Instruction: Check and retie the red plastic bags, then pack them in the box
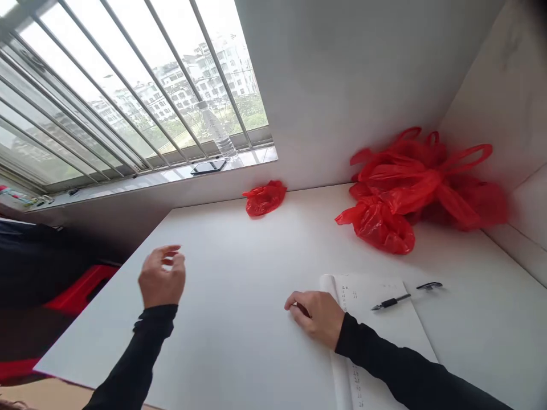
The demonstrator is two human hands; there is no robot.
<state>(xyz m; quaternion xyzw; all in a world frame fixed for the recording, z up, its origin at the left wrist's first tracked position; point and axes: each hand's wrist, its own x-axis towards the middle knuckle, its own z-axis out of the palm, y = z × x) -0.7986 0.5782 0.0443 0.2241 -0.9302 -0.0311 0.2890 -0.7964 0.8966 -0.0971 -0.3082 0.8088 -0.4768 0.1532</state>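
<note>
As we look down in the head view, our left hand [162,279] is above the white table [231,296], its loosely bent fingers apart and empty. Our right hand [318,316], fingers curled around a narrow gap, nothing seen in it, lies over the left edge of the notebook [371,316]; we judge the paper light, floppy, easily creased, best gripped along that curled edge.

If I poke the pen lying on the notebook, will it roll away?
The pen would probably roll a little, since its barrel looks slim and round. It would likely feel light, being so thin. Its tip looks bare, with the cap lying apart, so it might mark the notebook.
</note>
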